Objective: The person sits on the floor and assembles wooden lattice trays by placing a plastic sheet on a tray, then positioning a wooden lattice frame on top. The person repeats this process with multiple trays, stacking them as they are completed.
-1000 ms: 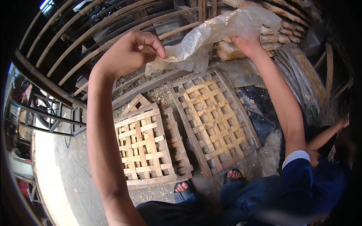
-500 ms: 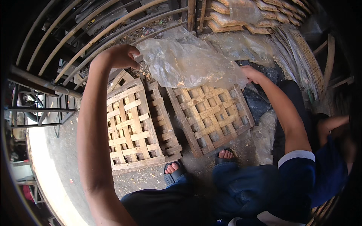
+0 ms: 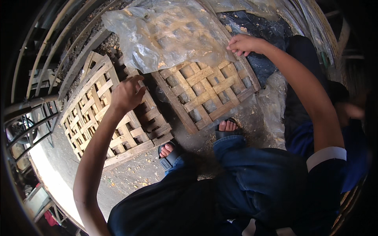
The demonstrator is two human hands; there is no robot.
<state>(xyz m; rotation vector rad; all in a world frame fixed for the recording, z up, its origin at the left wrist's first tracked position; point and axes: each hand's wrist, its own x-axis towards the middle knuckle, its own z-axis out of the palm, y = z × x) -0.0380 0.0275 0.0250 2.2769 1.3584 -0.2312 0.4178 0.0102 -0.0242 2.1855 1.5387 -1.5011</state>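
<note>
A crumpled clear plastic sheet (image 3: 145, 35) lies over the far part of a woven bamboo tray (image 3: 212, 92) with a wooden rim. My left hand (image 3: 128, 92) is off the sheet, over the edge of another lattice tray (image 3: 118, 137) at the left. Its fingers are loosely bent, with the thumb apart and nothing in them. My right hand (image 3: 245, 44) hovers at the sheet's right edge, above the covered tray's right rim. Its fingers are half curled and slightly apart, with no plastic visibly pinched between them.
Bamboo slats (image 3: 59, 29) stand at the far left. Black plastic (image 3: 256, 33) lies beyond my right hand, and more clear plastic (image 3: 274, 104) is beside the tray. My sandalled feet (image 3: 227, 126) are close to the tray's near edge. Another person's arm (image 3: 350, 111) is at the right.
The plastic sheet has come down from between my hands onto the tray. My left hand has left its edge and moved nearer. The view has tilted, shifting the trays up and left.
</note>
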